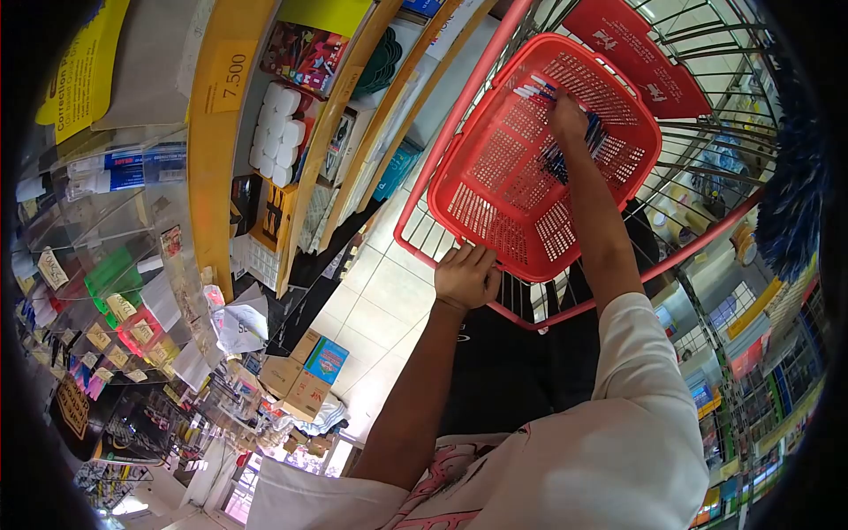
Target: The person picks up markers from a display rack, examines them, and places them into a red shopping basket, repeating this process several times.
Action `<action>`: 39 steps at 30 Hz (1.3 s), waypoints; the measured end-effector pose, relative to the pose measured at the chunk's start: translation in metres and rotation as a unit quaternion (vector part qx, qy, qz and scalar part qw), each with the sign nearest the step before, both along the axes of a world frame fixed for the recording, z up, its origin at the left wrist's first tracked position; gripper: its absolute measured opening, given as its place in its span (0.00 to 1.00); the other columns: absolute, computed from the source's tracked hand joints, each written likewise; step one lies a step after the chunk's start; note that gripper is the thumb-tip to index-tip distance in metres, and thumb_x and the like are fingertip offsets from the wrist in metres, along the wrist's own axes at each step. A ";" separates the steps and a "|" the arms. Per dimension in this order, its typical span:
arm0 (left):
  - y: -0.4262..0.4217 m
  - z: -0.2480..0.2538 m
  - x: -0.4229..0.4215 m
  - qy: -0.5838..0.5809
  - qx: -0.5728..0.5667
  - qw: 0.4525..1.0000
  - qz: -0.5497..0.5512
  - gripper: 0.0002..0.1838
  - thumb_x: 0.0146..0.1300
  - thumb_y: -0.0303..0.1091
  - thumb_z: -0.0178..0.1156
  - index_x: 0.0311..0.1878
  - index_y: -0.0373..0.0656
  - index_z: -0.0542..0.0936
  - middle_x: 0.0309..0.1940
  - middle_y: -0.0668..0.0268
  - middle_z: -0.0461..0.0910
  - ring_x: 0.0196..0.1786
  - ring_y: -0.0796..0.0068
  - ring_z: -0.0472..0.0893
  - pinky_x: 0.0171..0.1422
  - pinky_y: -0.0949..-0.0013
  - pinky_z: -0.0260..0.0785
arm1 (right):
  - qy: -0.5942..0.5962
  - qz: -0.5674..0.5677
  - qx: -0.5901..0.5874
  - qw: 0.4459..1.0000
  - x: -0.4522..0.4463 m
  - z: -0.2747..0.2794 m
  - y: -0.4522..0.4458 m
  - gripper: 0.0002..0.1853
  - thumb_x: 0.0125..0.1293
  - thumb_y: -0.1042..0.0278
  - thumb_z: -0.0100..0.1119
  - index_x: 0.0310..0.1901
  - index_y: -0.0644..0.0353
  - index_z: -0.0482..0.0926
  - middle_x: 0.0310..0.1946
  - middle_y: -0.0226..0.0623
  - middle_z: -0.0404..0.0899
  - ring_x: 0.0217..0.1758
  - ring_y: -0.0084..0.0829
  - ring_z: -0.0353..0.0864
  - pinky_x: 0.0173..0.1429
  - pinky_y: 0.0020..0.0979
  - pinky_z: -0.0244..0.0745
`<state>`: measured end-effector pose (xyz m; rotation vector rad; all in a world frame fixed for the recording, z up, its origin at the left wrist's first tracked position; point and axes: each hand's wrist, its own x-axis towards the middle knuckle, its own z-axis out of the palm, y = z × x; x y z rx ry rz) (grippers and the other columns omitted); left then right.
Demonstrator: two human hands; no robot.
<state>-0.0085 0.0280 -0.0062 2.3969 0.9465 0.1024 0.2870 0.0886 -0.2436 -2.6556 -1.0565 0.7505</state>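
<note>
A red plastic basket (503, 168) with perforated walls rests in the top of a wire shopping cart with a red rim (424, 190). Inside the basket, my right hand (566, 119) is closed round several white and blue pens (534, 90). More dark blue pens (555, 166) lie in the basket under and beside my right wrist. My left hand (466, 276) has its fingers wrapped over the cart's rim at the basket's near left corner.
Shelves with a yellow price label (231, 75) and white bottles (278, 132) run along the left. Clear bins (115, 256) hold stationery. Cardboard boxes (300, 389) stand on the tiled floor. Goods racks (760, 389) line the right, with blue bristly tufts (791, 194) hanging above.
</note>
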 end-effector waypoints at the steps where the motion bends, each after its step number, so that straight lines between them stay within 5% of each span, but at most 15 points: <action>1: 0.000 0.000 0.000 0.001 -0.002 1.000 0.000 0.08 0.45 0.31 0.59 0.32 0.47 0.78 0.27 0.69 0.75 0.30 0.68 0.76 0.33 0.66 0.67 | -0.003 0.005 0.005 1.000 0.000 0.000 -0.001 0.16 0.64 0.64 0.54 0.54 0.52 0.73 0.51 0.47 0.77 0.48 0.51 0.82 0.50 0.51 0.77; 12: -0.002 0.001 -0.001 0.006 -0.004 1.000 0.008 0.06 0.45 0.31 0.58 0.30 0.46 0.78 0.27 0.69 0.76 0.30 0.67 0.76 0.34 0.65 0.68 | -0.007 0.063 -0.024 0.998 -0.012 -0.010 -0.014 0.14 0.66 0.64 0.50 0.49 0.60 0.76 0.53 0.53 0.76 0.46 0.53 0.82 0.50 0.49 0.78; 16: -0.003 0.001 -0.001 -0.021 0.009 0.999 0.025 0.05 0.46 0.31 0.58 0.30 0.46 0.79 0.27 0.68 0.78 0.32 0.66 0.78 0.35 0.65 0.70 | 0.024 -0.004 0.135 0.991 -0.027 0.012 -0.030 0.11 0.62 0.68 0.55 0.45 0.61 0.78 0.44 0.52 0.79 0.43 0.56 0.81 0.49 0.47 0.77; 18: -0.002 0.001 -0.004 -0.039 0.013 0.999 0.034 0.05 0.46 0.31 0.58 0.30 0.46 0.79 0.27 0.67 0.78 0.32 0.65 0.78 0.36 0.64 0.70 | 0.121 -0.087 0.089 0.985 -0.038 0.023 -0.043 0.10 0.63 0.66 0.56 0.42 0.61 0.80 0.32 0.43 0.80 0.38 0.49 0.82 0.45 0.42 0.76; 20: -0.006 -0.005 -0.006 -0.053 0.021 0.998 0.041 0.05 0.48 0.31 0.59 0.29 0.46 0.79 0.27 0.66 0.79 0.33 0.63 0.79 0.37 0.61 0.71 | 0.349 -0.233 0.260 0.870 -0.059 0.017 -0.071 0.11 0.66 0.61 0.55 0.37 0.60 0.80 0.23 0.29 0.76 0.31 0.32 0.78 0.37 0.34 0.73; 21: -0.007 -0.005 -0.005 -0.051 0.041 0.997 0.051 0.04 0.49 0.33 0.59 0.29 0.46 0.79 0.28 0.67 0.80 0.34 0.64 0.80 0.37 0.60 0.73 | 0.425 -0.270 0.250 0.827 -0.066 0.108 -0.069 0.13 0.68 0.56 0.56 0.35 0.58 0.80 0.24 0.22 0.73 0.28 0.17 0.69 0.32 0.25 0.66; 24: -0.006 -0.002 -0.004 -0.080 0.037 0.992 0.085 0.05 0.49 0.35 0.60 0.29 0.47 0.79 0.29 0.67 0.81 0.34 0.63 0.81 0.38 0.60 0.74 | 0.552 -0.314 0.235 0.736 -0.079 0.200 -0.089 0.10 0.70 0.56 0.58 0.37 0.53 0.79 0.27 0.21 0.75 0.24 0.17 0.66 0.32 0.22 0.62; 27: -0.002 0.017 -0.004 -0.005 -0.063 0.997 0.041 0.06 0.52 0.36 0.60 0.31 0.47 0.80 0.30 0.67 0.82 0.37 0.63 0.82 0.41 0.62 0.75 | 0.635 -0.315 0.247 0.661 -0.084 0.318 -0.113 0.10 0.71 0.60 0.57 0.46 0.57 0.75 0.37 0.31 0.83 0.39 0.22 0.81 0.42 0.22 0.72; 29: 0.012 0.035 -0.002 0.086 -0.264 0.960 0.038 0.11 0.54 0.39 0.61 0.38 0.46 0.82 0.33 0.67 0.83 0.39 0.66 0.83 0.44 0.66 0.76 | 0.609 -0.276 0.237 0.705 -0.084 0.377 -0.128 0.11 0.71 0.66 0.56 0.50 0.59 0.75 0.40 0.35 0.82 0.42 0.25 0.81 0.46 0.27 0.75; 30: 0.021 0.024 -0.005 0.023 -0.357 0.934 0.022 0.14 0.60 0.39 0.60 0.47 0.43 0.82 0.37 0.66 0.84 0.42 0.72 0.83 0.49 0.70 0.75 | 0.603 -0.269 0.249 0.708 -0.085 0.400 -0.132 0.11 0.71 0.66 0.56 0.50 0.59 0.75 0.40 0.35 0.82 0.42 0.25 0.81 0.46 0.27 0.75; 34: 0.061 0.056 0.001 -0.220 -0.435 0.871 0.067 0.15 0.71 0.33 0.54 0.54 0.35 0.78 0.46 0.65 0.82 0.50 0.76 0.80 0.58 0.70 0.71 | 0.516 -0.198 0.285 0.783 -0.086 0.463 -0.142 0.14 0.68 0.72 0.59 0.53 0.64 0.77 0.40 0.36 0.84 0.41 0.24 0.82 0.44 0.22 0.72; 39: 0.101 0.207 0.024 -0.362 -0.384 0.847 0.069 0.17 0.73 0.36 0.54 0.57 0.34 0.76 0.48 0.63 0.81 0.50 0.75 0.80 0.60 0.69 0.71 | 0.451 -0.098 0.352 0.814 -0.094 0.493 -0.124 0.15 0.66 0.75 0.60 0.54 0.67 0.77 0.39 0.35 0.84 0.40 0.21 0.82 0.46 0.22 0.72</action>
